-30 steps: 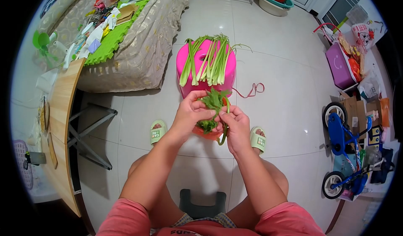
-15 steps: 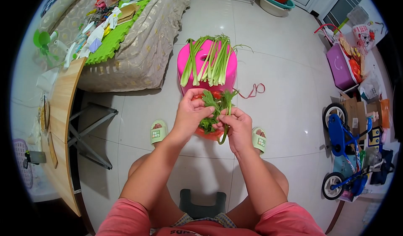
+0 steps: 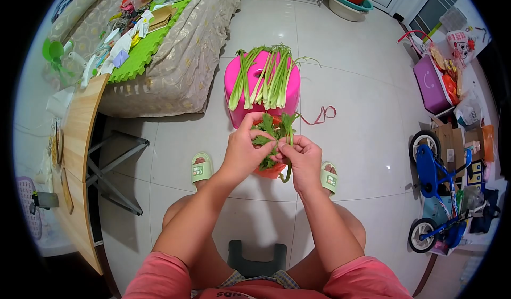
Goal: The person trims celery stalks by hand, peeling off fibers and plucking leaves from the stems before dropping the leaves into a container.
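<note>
A leafy celery stalk (image 3: 289, 124) is between my hands, its lower end bent down past my right fingers. My right hand (image 3: 303, 163) is closed in a pinch around it. My left hand (image 3: 240, 149) has thumb and fingers closed on celery leaves (image 3: 262, 139) beside the stalk, the fingertips partly covered by green. Just beneath, a red plastic bag (image 3: 270, 171) shows around more leaves, mostly hidden by my hands. Beyond them, several trimmed-looking celery stalks (image 3: 275, 83) lie across a pink stool (image 3: 231, 83), pale ends towards me.
A red tie (image 3: 321, 116) lies on the floor right of the stool. At left stand a folding wooden table (image 3: 80, 139) and a cloth-covered sofa (image 3: 175, 80) with clutter. At right are a blue balance bike (image 3: 434, 176) and a purple bin (image 3: 432, 86). My slippered feet flank the bag.
Both hands stay close together over the bag, with small finger movements. My right hand has shifted slightly right with the stalk, and my left fingers now pinch leaves nearer the stalk.
</note>
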The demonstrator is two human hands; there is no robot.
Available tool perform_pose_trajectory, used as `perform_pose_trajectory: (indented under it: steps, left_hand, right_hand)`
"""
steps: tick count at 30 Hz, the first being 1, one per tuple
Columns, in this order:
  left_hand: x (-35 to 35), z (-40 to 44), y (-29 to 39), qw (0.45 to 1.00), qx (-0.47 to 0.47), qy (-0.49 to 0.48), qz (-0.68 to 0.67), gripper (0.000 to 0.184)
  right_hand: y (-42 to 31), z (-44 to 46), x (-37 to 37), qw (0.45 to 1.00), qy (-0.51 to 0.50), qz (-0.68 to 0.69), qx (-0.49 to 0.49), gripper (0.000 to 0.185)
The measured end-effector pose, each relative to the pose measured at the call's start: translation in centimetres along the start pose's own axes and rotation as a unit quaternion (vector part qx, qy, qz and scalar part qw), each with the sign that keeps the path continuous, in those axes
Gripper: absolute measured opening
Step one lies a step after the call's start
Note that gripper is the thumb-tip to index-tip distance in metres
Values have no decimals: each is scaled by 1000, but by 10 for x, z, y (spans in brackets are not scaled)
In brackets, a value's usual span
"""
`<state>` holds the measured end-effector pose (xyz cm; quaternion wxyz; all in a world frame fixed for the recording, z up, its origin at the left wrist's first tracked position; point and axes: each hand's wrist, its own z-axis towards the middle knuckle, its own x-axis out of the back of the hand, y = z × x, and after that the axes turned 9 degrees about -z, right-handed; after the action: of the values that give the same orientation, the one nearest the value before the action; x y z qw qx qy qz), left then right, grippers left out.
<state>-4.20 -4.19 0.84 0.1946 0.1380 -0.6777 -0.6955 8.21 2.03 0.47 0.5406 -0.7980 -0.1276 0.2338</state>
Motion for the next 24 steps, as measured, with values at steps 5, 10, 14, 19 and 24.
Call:
perform_pose_trajectory:
  steps: [5, 10, 14, 19, 24]
  left_hand:
    - [-3, -2, 5, 999, -10, 24, 22, 52]
    - [-6, -3, 5, 996, -38, 49, 59, 50]
    - [-8, -4, 3, 993, -41, 60, 88, 45]
    - [-14, -7, 4, 986, -50, 80, 139, 39]
    - [-14, -7, 2, 979, -81, 88, 163, 34]
  right_hand:
    - [0, 2, 0, 998, 9, -55, 0, 8]
    - [-1, 1, -3, 994, 9, -113, 3, 9]
    - [-1, 1, -4, 995, 5, -96, -7, 10]
    - [-1, 2, -3, 995, 6, -95, -7, 10]
    - [-1, 4, -2, 995, -3, -95, 11, 10]
